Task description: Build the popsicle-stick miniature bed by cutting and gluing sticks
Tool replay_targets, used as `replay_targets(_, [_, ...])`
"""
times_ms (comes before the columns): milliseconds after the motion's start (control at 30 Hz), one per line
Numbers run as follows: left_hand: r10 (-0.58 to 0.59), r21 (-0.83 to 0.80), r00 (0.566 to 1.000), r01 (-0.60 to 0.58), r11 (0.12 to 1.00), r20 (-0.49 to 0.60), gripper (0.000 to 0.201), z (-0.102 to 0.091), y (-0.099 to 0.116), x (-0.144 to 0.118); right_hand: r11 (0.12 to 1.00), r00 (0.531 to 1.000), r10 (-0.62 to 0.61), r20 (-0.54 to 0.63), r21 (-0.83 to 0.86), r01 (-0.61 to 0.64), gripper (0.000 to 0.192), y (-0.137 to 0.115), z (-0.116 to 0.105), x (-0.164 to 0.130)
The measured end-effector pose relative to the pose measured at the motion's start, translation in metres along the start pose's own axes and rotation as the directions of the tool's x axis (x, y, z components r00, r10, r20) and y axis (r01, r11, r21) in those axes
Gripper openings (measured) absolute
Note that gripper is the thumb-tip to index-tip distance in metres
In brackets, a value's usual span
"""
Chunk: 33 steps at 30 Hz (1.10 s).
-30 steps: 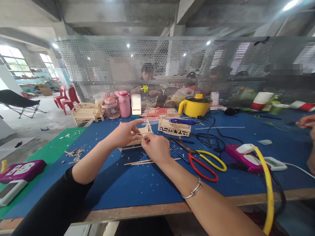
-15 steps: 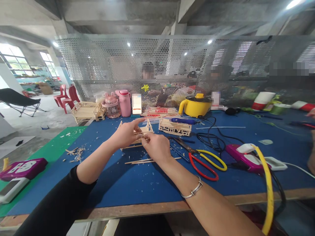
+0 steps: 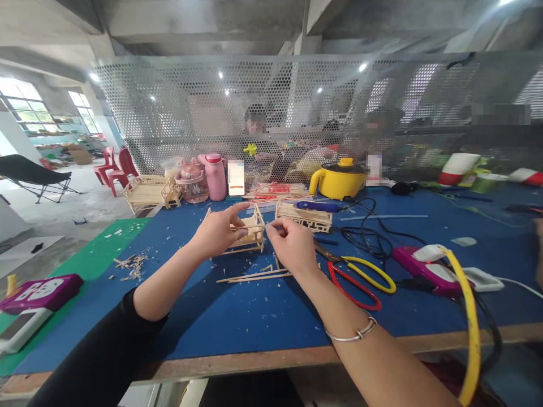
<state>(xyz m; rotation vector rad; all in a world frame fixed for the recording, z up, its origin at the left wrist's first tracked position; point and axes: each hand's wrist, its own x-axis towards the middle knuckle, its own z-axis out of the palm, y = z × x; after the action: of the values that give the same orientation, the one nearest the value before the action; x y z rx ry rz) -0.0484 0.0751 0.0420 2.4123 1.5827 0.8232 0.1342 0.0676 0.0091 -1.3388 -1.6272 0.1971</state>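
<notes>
My left hand (image 3: 217, 233) is closed on a thin wooden stick (image 3: 253, 226), its index finger pointing out above it. The stick reaches across toward my right hand (image 3: 293, 246), whose thumb and fingers are pinched at its right end; what they grip is too small to make out. Just behind my hands stands a small model frame of wooden sticks (image 3: 258, 242), partly hidden by my left hand. Several loose sticks (image 3: 250, 277) lie in front of it. A second stick model (image 3: 316, 220) sits behind my right hand, with a blue pen-shaped tool (image 3: 318, 207) resting on it.
Scissors with red and yellow handles (image 3: 367, 272) lie right of my right hand. Black cable (image 3: 369, 240), a purple power strip (image 3: 418, 271) and a yellow cord (image 3: 469, 322) are farther right. A yellow pot (image 3: 339, 182), pink bottle (image 3: 215, 178) and phone (image 3: 236, 178) stand behind. Wood scraps (image 3: 132, 265) lie left.
My right hand has moved right, away from my left fingers, uncovering the stick and the frame's right end. My left hand has stayed in place.
</notes>
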Motion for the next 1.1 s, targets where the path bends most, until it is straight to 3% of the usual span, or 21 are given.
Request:
replay_targets(267, [0.018, 0.009, 0.999, -0.017, 1.0, -0.028, 0.057, 0.0048, -0.0028, -0.0008, 0.996, 0.998, 0.06, 0.004, 0.061, -0.06, 0.017, -0.0003, -0.0008, 0.0009])
replay_targets(700, [0.0, 0.018, 0.998, 0.001, 1.0, -0.066, 0.054, 0.0031, 0.0008, -0.0017, 0.999, 0.999, 0.031, 0.034, 0.043, -0.032, 0.016, 0.0033, 0.0046, 0.0])
replay_targets(1100, [0.0, 0.045, 0.999, 0.002, 0.999, -0.052, 0.056, 0.0053, -0.0001, -0.0021, 0.994, 0.998, 0.055, -0.034, 0.1, -0.051, 0.02, 0.0028, 0.0043, 0.0028])
